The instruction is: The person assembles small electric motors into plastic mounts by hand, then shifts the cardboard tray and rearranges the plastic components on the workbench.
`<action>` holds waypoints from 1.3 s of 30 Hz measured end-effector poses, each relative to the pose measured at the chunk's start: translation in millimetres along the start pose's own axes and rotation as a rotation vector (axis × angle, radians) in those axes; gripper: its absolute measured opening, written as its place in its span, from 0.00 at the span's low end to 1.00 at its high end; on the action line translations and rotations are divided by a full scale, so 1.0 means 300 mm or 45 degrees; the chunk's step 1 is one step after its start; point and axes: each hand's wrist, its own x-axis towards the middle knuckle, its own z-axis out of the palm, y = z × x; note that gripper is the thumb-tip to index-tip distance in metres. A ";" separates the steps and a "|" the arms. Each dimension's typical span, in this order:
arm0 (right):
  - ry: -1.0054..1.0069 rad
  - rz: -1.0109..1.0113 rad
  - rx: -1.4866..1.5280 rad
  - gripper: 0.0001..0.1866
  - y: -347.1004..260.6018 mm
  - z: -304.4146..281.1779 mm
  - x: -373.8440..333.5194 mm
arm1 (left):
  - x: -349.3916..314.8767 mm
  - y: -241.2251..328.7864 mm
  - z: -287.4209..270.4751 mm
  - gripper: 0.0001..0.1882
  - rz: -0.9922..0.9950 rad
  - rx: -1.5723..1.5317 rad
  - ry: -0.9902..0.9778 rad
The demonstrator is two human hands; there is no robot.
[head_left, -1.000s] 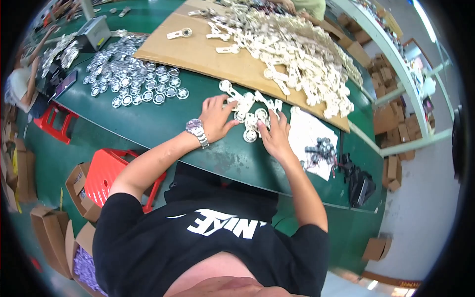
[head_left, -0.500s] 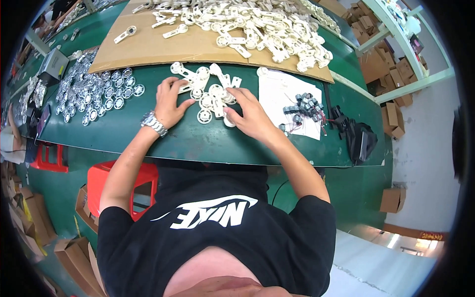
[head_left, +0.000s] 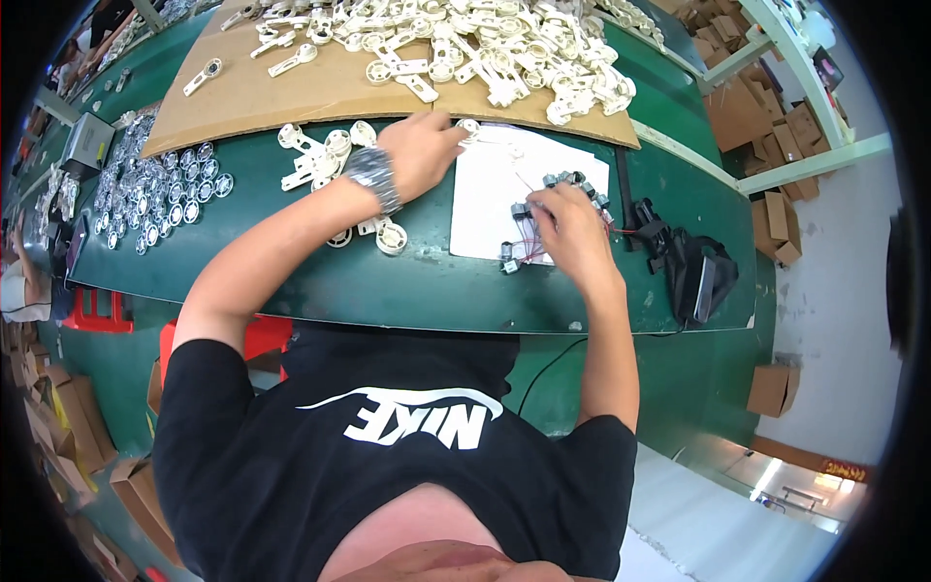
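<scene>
My left hand (head_left: 424,155), with a metal wristwatch (head_left: 371,177), reaches across to a white plastic part (head_left: 468,130) at the top of the white paper sheets (head_left: 480,209). Its fingertips come up against that part; whether they grip it is unclear. On the paper, the bent fingers of my right hand (head_left: 574,231) close on a small motor (head_left: 522,210) at the edge of a cluster of wired motors (head_left: 582,182). Below my left forearm and wrist lie several white plastic arm-shaped parts (head_left: 315,163), partly covered by them.
A large heap of white parts (head_left: 504,58) rests on a cardboard sheet (head_left: 320,92) at the back. Many silver round pieces (head_left: 175,189) spread over the left of the green table (head_left: 427,291). A black bag (head_left: 713,276) lies at the right, and a red stool (head_left: 267,335) stands below.
Both hands have left the white parts in the middle and moved right. My right hand is now among the motors, while my left is at the paper's top edge. The view has shifted slightly.
</scene>
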 end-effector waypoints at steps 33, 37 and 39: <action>-0.080 0.404 0.008 0.07 -0.251 -0.122 0.090 | 0.041 -0.172 -0.225 0.20 -0.156 -0.967 0.276; 0.054 0.229 0.286 0.18 -0.321 -0.105 0.218 | 0.018 -0.185 -0.321 0.21 -0.211 -1.012 0.273; 0.001 0.310 0.558 0.22 -0.401 -0.097 0.306 | -0.001 -0.202 -0.346 0.21 -0.232 -1.030 0.335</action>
